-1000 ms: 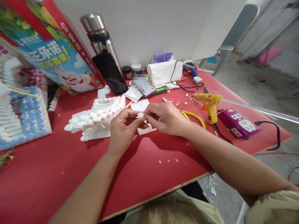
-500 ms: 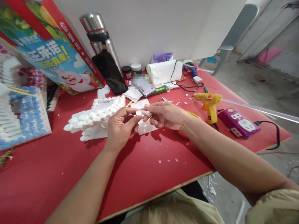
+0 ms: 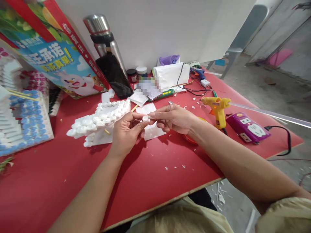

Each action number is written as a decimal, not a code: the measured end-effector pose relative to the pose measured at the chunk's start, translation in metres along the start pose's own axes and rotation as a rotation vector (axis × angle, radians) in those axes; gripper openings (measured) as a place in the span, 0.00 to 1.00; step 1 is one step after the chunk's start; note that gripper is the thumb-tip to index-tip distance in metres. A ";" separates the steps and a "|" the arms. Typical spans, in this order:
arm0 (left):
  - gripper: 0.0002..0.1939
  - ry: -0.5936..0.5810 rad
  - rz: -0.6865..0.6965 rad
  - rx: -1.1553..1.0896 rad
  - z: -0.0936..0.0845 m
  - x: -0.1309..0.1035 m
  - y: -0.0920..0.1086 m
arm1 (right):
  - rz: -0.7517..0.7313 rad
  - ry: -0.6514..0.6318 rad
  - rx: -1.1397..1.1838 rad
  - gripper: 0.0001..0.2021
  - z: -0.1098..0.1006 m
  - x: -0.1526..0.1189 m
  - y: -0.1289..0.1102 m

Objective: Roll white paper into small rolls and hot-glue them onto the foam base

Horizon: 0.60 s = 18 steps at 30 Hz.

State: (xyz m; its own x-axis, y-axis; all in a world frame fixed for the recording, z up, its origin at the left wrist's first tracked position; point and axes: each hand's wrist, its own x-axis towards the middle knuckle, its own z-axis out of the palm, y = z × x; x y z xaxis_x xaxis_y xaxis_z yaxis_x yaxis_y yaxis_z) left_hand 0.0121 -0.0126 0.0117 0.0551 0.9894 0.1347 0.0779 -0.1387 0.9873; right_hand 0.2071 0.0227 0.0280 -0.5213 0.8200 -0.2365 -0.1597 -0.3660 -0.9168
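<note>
Thumb and fingers of the left hand (image 3: 125,134) pinch a small white roll (image 3: 145,118), and the right hand's (image 3: 178,119) fingertips close on its right side, both hands equally near; one round end shows, but fingers hide too much to tell its long axis. Below the roll are white paper (image 3: 155,132) and the red tabletop (image 3: 145,184), left of it a white rosette-edged piece (image 3: 99,121), right of it a yellow glue gun (image 3: 220,111), beyond it a pale wall (image 3: 150,32).

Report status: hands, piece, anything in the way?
Left hand pinching small white piece, right hand at it. Piece above red table. Nothing seen blocking; white paper nearby.
</note>
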 end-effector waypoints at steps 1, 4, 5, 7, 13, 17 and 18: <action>0.08 -0.002 -0.003 -0.004 0.000 0.000 0.000 | -0.012 0.010 -0.016 0.11 0.001 0.000 0.000; 0.07 -0.006 -0.010 -0.004 0.000 0.000 0.001 | -0.083 0.039 -0.097 0.12 0.004 0.001 0.002; 0.06 -0.003 -0.011 0.003 0.000 0.000 0.001 | -0.109 0.046 -0.131 0.12 0.005 0.001 0.002; 0.07 0.006 -0.018 0.024 0.000 0.000 0.002 | -0.150 0.082 -0.215 0.14 0.008 0.001 0.002; 0.08 0.037 -0.077 0.030 0.005 -0.001 0.003 | -0.233 0.270 -0.578 0.10 0.019 -0.003 0.005; 0.09 0.077 -0.100 0.024 0.005 0.000 0.002 | -0.350 0.338 -0.841 0.05 0.028 -0.005 0.008; 0.10 0.082 -0.101 0.032 0.005 0.000 0.002 | -0.364 0.319 -0.863 0.05 0.029 -0.005 0.008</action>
State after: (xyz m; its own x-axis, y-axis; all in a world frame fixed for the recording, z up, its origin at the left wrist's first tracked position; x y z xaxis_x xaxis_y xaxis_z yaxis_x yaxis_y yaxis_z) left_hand 0.0168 -0.0136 0.0133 -0.0365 0.9984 0.0425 0.1103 -0.0382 0.9932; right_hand 0.1844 0.0029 0.0312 -0.2911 0.9453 0.1469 0.4665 0.2743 -0.8409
